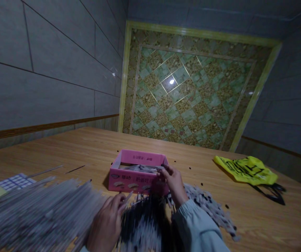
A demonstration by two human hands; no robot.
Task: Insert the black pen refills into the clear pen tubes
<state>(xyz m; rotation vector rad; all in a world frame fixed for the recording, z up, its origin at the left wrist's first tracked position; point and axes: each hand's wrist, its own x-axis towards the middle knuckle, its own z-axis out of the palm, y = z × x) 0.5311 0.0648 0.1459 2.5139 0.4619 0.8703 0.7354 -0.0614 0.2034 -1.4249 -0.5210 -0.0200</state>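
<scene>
A pink cardboard box [137,175] is seen standing open near the middle of the wooden desk [87,147], with a small batch of thin gray rods [142,168] laid across its inside, slanting toward its near right corner. The right hand [173,182] is held at that corner, just above the rim, its fingers drawn together and pinched on the ends of those rods; the rods thus lie directly to the left of the hand and partly under its fingertips. A pale blue sleeve [197,224] is worn on that arm. The left hand [108,220] is kept lower and nearer the camera, well short of the box, with its fingers curled; a single pale rod [128,196] appears to be nipped between thumb and forefinger, though motion blur makes this uncertain. A large heap of long gray rods [35,210] is spread just beside the left hand, on its left, and a dark bundle [145,220], heavily blurred, is seen between the two hands. A scatter of short gray pieces [210,206] is piled to the right of the right wrist. Farther right, well apart from the hands, a yellow bag [247,169] with black handles is laid flat. A blue-and-white gridded sheet [14,182] is visible at the left edge, and two loose rods [45,170] are left behind it.
</scene>
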